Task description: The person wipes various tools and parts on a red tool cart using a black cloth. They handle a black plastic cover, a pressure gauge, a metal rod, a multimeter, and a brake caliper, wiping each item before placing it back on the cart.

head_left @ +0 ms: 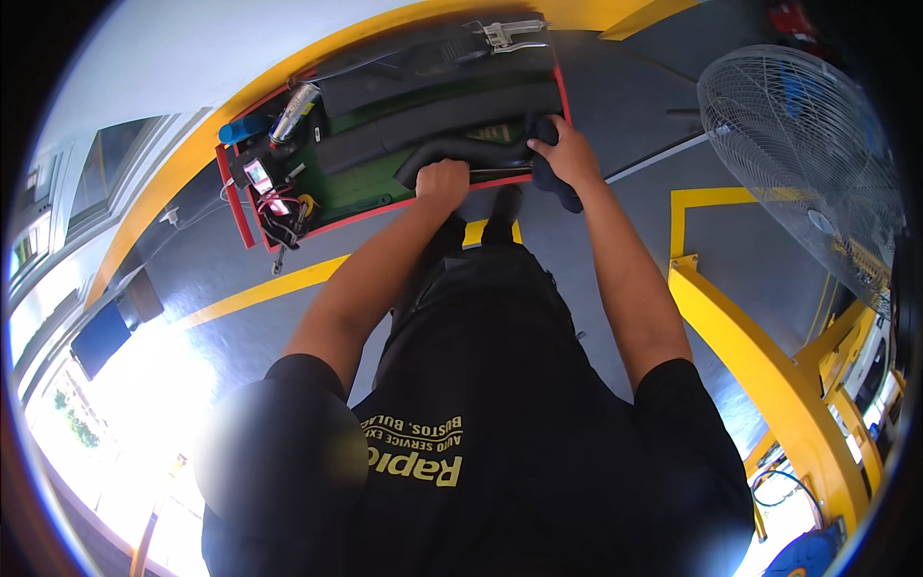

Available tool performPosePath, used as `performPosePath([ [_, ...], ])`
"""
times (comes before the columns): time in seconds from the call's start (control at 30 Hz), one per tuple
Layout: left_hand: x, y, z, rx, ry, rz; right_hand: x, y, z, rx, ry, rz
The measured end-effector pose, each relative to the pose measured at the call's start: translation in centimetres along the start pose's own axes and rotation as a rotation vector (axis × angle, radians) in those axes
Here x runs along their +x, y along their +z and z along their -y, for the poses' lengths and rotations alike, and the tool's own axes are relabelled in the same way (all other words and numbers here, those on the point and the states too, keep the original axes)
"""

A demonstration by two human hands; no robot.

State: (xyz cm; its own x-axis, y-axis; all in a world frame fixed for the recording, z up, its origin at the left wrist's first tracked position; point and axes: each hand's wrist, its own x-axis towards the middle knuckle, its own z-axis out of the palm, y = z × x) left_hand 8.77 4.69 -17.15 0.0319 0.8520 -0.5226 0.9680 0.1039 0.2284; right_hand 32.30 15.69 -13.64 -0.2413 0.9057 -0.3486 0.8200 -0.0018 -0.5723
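Observation:
A black curved hose (486,152) lies across the near side of a red cart top lined in green. My left hand (444,183) is closed round its left part, near the bend. At its right end my right hand (569,154) grips a dark cloth (555,183), which hangs down over the cart's near corner. The cloth covers that end of the hose, so I cannot see whether it goes inside. Behind the hose lies a long black padded piece (423,120).
The cart's red rim (336,227) runs just in front of me. A silver spray can (294,113), a blue cylinder (244,130) and tangled leads (279,207) crowd its left end. A metal tool (512,37) lies far back. A large fan (798,144) and yellow steel arm (769,356) stand right.

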Motion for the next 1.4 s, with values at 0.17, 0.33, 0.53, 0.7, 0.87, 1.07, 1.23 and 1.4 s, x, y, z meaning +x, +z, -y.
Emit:
performPosePath([
  [0.17,1.0,-0.6,-0.5,0.175,0.112,0.022,-2.3,-2.2,-2.2,0.367,0.071,-0.037],
  [0.33,1.1,-1.7,-0.2,0.303,0.234,0.046,-6.4,-4.0,-3.8,0.562,0.217,-0.064],
  [0.53,-0.7,-7.5,0.6,0.313,0.387,0.143,-11.6,-4.4,-7.2,0.733,0.330,-0.021],
  [0.7,-3.6,-10.2,1.1,-0.289,0.279,0.257,-12.6,-2.8,-7.4,1.561,0.691,0.145],
  [0.87,-10.2,-12.5,-4.7,-0.635,0.032,0.367,-13.7,-1.9,-1.4,1.926,0.580,0.590],
  [1.07,-15.9,-8.4,-10.5,-0.368,0.391,0.085,-14.8,-0.9,4.4,1.637,0.525,0.401],
  [1.23,-18.2,-11.8,-14.6,-0.801,0.021,0.207,-9.2,-2.2,-0.5,1.856,0.450,0.375],
  [1.4,-20.0,-11.3,-12.6,-1.835,0.004,0.556,-4.6,-4.3,-1.2,2.312,-0.166,0.738],
])
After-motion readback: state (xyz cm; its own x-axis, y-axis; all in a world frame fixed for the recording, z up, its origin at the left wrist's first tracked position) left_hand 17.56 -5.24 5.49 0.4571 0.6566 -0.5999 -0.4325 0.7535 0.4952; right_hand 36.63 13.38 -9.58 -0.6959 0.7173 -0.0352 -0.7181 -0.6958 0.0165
